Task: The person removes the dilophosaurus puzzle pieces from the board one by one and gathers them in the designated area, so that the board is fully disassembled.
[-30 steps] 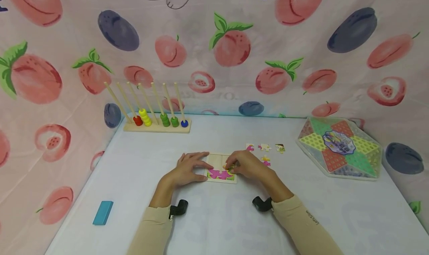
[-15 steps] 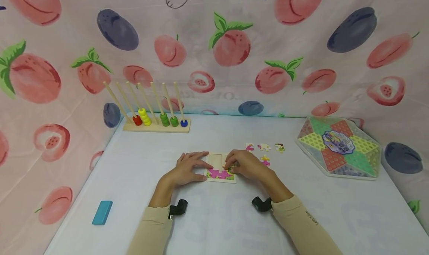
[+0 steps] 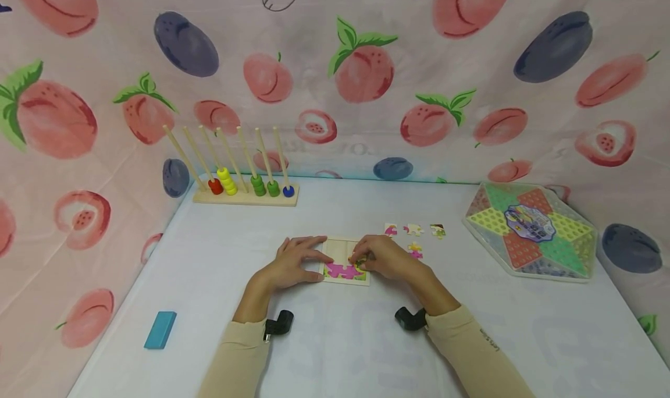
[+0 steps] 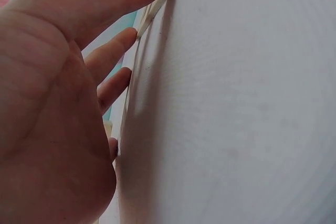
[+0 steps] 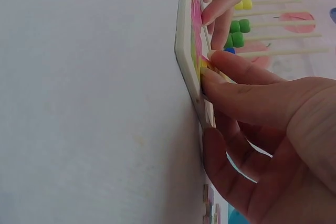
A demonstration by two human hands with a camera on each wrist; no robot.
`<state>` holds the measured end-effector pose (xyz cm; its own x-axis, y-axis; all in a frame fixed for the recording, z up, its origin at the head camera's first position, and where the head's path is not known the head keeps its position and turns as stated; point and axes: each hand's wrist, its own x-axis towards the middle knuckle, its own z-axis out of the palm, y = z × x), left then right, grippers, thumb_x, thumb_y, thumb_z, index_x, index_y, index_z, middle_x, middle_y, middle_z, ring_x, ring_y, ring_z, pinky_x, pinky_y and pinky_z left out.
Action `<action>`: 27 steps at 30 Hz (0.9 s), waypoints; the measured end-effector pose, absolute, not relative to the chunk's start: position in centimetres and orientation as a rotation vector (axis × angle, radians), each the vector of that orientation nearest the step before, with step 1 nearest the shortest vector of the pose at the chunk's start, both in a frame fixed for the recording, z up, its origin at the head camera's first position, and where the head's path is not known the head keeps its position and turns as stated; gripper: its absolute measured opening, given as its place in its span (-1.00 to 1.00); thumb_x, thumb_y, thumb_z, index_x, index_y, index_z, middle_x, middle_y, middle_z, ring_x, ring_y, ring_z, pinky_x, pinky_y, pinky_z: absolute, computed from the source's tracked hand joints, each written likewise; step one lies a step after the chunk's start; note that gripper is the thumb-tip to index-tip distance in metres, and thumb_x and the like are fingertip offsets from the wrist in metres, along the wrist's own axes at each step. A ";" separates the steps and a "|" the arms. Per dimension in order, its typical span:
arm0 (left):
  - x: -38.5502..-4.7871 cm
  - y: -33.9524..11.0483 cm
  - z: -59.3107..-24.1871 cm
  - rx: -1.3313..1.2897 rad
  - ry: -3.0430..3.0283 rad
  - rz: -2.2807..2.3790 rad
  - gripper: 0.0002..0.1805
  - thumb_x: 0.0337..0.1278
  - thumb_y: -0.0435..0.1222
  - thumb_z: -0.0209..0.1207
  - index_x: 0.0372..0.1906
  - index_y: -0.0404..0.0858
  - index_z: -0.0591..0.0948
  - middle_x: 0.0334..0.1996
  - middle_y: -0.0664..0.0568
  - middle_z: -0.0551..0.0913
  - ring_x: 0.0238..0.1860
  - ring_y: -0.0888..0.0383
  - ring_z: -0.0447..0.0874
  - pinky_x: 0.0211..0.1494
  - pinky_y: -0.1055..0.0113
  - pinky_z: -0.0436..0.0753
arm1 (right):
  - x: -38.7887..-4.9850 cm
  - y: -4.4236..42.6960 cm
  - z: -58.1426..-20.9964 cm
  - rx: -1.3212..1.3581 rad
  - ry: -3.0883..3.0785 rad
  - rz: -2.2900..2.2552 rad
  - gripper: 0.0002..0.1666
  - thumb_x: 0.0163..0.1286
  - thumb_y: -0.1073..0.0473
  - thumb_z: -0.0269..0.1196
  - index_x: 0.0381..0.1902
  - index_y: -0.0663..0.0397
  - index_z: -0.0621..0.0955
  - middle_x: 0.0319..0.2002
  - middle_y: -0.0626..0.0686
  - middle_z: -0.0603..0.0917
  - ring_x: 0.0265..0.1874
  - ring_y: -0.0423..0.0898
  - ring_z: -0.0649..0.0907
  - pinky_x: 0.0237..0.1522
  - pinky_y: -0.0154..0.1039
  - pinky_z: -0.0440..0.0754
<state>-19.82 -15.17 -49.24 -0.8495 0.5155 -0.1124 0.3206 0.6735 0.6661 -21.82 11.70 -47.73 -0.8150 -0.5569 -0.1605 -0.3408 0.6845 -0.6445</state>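
Observation:
A small wooden puzzle tray (image 3: 333,248) lies on the table between the hands, pink and green pieces (image 3: 342,272) filling its near part. At its left edge the left hand (image 3: 293,264) rests with spread fingers, thumb at the near corner; the left wrist view shows that hand (image 4: 58,93) with fingers extended against the tray's side. The right hand (image 3: 384,255) pinches a yellow-green puzzle piece (image 3: 361,263) over the tray's right part. In the right wrist view, thumb and index finger of the right hand (image 5: 268,124) hold the piece, largely hidden, at the tray (image 5: 182,35).
Several loose puzzle pieces (image 3: 413,230) lie behind and right of the tray. A wooden bead rack (image 3: 246,198) stands at the back left, a blue block (image 3: 160,330) lies at the left, and a patterned hexagonal box (image 3: 531,232) sits at the right.
The right fingers have shifted very slightly with the piece at the tray's right part. The left hand keeps its place at the tray's left edge.

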 end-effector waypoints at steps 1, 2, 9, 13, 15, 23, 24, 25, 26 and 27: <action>-19.8 -15.2 -49.2 0.668 2.600 0.951 -0.62 0.14 -0.18 0.42 0.09 0.06 0.75 0.58 0.05 0.31 0.61 -0.11 0.11 0.59 -0.42 -0.25 | -21.8 11.7 -47.8 -0.700 2.550 -0.878 -0.76 0.29 0.34 0.41 -0.14 -0.07 0.82 -0.06 -0.07 0.73 0.05 -0.08 0.64 0.24 -0.03 0.64; -19.8 -15.2 -49.2 0.670 2.601 0.949 -0.62 0.14 -0.18 0.42 0.10 0.06 0.75 0.58 0.05 0.32 0.61 -0.11 0.11 0.59 -0.42 -0.24 | -21.8 11.7 -47.8 -0.694 2.547 -0.880 -0.75 0.29 0.34 0.40 -0.14 -0.08 0.82 -0.06 -0.08 0.73 0.05 -0.08 0.64 0.24 -0.03 0.65; -19.8 -15.2 -49.2 0.667 2.600 0.941 -0.62 0.14 -0.18 0.42 0.10 0.05 0.75 0.58 0.05 0.31 0.61 -0.11 0.11 0.59 -0.42 -0.24 | -21.6 11.8 -47.7 -0.718 2.541 -0.912 -0.78 0.31 0.35 0.39 -0.19 -0.10 0.79 -0.08 -0.09 0.72 0.02 -0.11 0.64 0.23 -0.04 0.64; -19.8 -15.2 -49.1 0.661 2.596 0.949 -0.62 0.14 -0.18 0.42 0.10 0.05 0.75 0.58 0.04 0.32 0.61 -0.12 0.11 0.59 -0.42 -0.25 | -21.4 11.7 -47.5 -0.738 2.548 -0.931 -0.78 0.31 0.36 0.39 -0.20 -0.08 0.78 -0.08 -0.09 0.71 0.02 -0.10 0.64 0.22 -0.04 0.64; -19.8 -15.2 -49.1 0.658 2.594 0.953 -0.62 0.14 -0.18 0.42 0.10 0.05 0.76 0.58 0.04 0.32 0.61 -0.12 0.10 0.59 -0.42 -0.26 | -21.4 11.7 -47.5 -0.738 2.552 -0.931 -0.78 0.30 0.35 0.39 -0.20 -0.09 0.78 -0.08 -0.09 0.71 0.03 -0.10 0.63 0.22 -0.04 0.64; -19.8 -15.2 -49.1 0.652 2.587 0.956 -0.62 0.13 -0.18 0.42 0.10 0.06 0.76 0.58 0.05 0.31 0.61 -0.13 0.09 0.59 -0.41 -0.27 | -21.6 11.9 -47.9 -0.739 2.562 -0.945 -0.80 0.29 0.34 0.41 -0.20 -0.08 0.79 -0.09 -0.09 0.69 -0.01 -0.12 0.62 0.19 -0.10 0.64; -19.8 -15.2 -49.2 0.653 2.589 0.954 -0.62 0.13 -0.17 0.42 0.10 0.06 0.76 0.58 0.05 0.31 0.61 -0.13 0.09 0.59 -0.41 -0.27 | -21.6 11.9 -47.9 -0.737 2.567 -0.947 -0.80 0.29 0.33 0.41 -0.20 -0.09 0.79 -0.10 -0.09 0.69 -0.02 -0.12 0.61 0.17 -0.12 0.64; -19.9 -15.2 -49.2 0.654 2.590 0.955 -0.62 0.13 -0.17 0.42 0.10 0.06 0.76 0.58 0.05 0.32 0.61 -0.13 0.09 0.59 -0.41 -0.27 | -21.7 11.9 -48.0 -0.736 2.568 -0.951 -0.80 0.28 0.32 0.42 -0.20 -0.09 0.78 -0.09 -0.09 0.68 -0.03 -0.13 0.61 0.14 -0.14 0.65; -19.9 -15.2 -49.3 0.656 2.591 0.956 -0.62 0.13 -0.17 0.42 0.10 0.07 0.75 0.58 0.05 0.31 0.61 -0.13 0.09 0.59 -0.41 -0.27 | -21.7 11.9 -48.0 -0.726 2.570 -0.953 -0.80 0.27 0.32 0.43 -0.20 -0.09 0.78 -0.09 -0.09 0.68 -0.05 -0.14 0.60 0.12 -0.16 0.65; -19.9 -15.2 -49.3 0.659 2.592 0.955 -0.62 0.13 -0.17 0.42 0.10 0.07 0.75 0.58 0.06 0.31 0.61 -0.13 0.09 0.59 -0.41 -0.26 | -21.7 11.9 -48.0 -0.718 2.573 -0.953 -0.80 0.25 0.30 0.45 -0.20 -0.10 0.78 -0.09 -0.09 0.67 -0.06 -0.15 0.60 0.10 -0.19 0.65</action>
